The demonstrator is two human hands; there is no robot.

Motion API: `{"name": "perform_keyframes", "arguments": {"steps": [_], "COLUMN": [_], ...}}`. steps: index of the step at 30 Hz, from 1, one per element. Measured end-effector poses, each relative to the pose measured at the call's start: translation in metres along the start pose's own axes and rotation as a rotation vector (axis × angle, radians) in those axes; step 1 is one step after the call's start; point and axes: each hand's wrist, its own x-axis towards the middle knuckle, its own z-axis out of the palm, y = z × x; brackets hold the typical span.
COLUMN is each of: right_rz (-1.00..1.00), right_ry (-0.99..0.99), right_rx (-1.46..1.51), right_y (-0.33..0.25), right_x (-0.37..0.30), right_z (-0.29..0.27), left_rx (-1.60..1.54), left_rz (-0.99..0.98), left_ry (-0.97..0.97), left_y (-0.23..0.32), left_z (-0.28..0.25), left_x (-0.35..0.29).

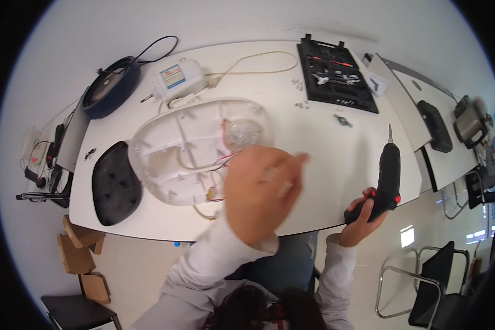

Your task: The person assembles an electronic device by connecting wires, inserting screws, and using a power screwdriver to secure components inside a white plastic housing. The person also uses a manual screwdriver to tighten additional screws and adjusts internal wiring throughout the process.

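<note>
My right hand (364, 220) grips a black electric screwdriver (389, 170) with red buttons, its bit pointing up and away. My left hand (265, 192) is raised over the right side of a white plastic housing (154, 140). Motion smears its fingers, so I cannot make out whether they hold anything. The housing lies hollow side up with red and white wires inside and a clear round part (245, 133) at its right end. Left of it rests a black oval cover (115, 184).
Behind the housing are a white motor (182, 78) with a cord and a dark blue round part (113, 88). A black tool case (335, 74) lies unfolded at the back right, near small screws (301, 104) and a small green piece (342, 120). A chair (434, 286) stands right.
</note>
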Motion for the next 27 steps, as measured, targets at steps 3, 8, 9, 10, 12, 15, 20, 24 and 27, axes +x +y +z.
{"name": "perform_keyframes", "arguments": {"steps": [3,8,9,10,12,15,20,24,27], "right_rz": [0.028,0.099,0.145,0.181,0.24,0.327,0.377,0.318,0.281], "right_ry": [-0.134,-0.333,-0.39,-0.43,-0.511,-0.543,-0.571,-0.635,-0.662], "right_rx": [0.089,0.165,0.162,0.219,0.332,0.3,0.254,0.166,0.097], "right_y": [-0.018,-0.016,-0.019,-0.015,-0.007,-0.007,-0.011,-0.006,-0.005], "right_x": [-0.048,-0.096,-0.099,-0.102,-0.1,-0.095,-0.093,-0.095,-0.095], "right_z": [0.028,0.051,0.051,0.049,0.035,0.028,0.027,0.017,0.014], "left_rx": [0.27,0.307,0.344,0.38,0.428,0.482,0.54,0.569,0.581], "left_rz": [0.046,0.182,0.186,0.191,0.207,0.207,0.186,0.168,0.157], "left_ry": [0.097,-0.176,-0.261,-0.346,-0.393,-0.393,-0.373,-0.376,-0.392], "left_y": [-0.032,-0.064,-0.069,-0.073,-0.077,-0.076,-0.074,-0.072,-0.072], "left_z": [-0.052,-0.066,-0.063,-0.06,-0.056,-0.054,-0.056,-0.057,-0.058], "left_x": [0.014,0.053,0.055,0.056,0.057,0.053,0.05,0.049,0.048]}}
